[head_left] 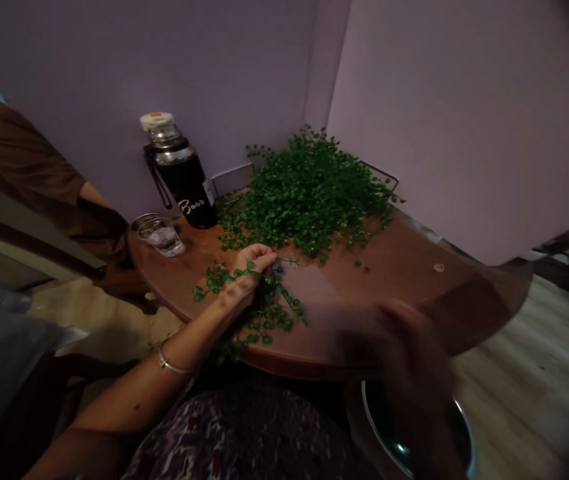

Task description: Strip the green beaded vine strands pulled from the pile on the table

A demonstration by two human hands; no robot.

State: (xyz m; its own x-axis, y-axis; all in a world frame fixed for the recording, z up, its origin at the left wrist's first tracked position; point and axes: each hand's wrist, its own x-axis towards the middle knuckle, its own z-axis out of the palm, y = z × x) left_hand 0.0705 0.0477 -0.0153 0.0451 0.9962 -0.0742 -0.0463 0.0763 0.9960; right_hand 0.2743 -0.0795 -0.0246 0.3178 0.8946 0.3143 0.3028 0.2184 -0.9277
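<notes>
Round wooden table (364, 300), far side: big heap of small-leaved green sprigs (307, 200), thin tangled stems, black thermos (182, 177) and glass (159, 237) left of it. Near edge: loose sprigs (264, 313) pinched in curled fingers of left hand (254, 263). Right hand (394, 353) blurred above edge, fingers can't tell. Steel bowl (409, 427) below edge, partly hidden, cut off. Bare wood right of the hands

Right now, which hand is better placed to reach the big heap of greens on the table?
Probably your left: the left hand is already among loose sprigs right beside the heap on the wooden table. The right hand is blurred, farther off, above a metal bowl below the table edge.
</notes>
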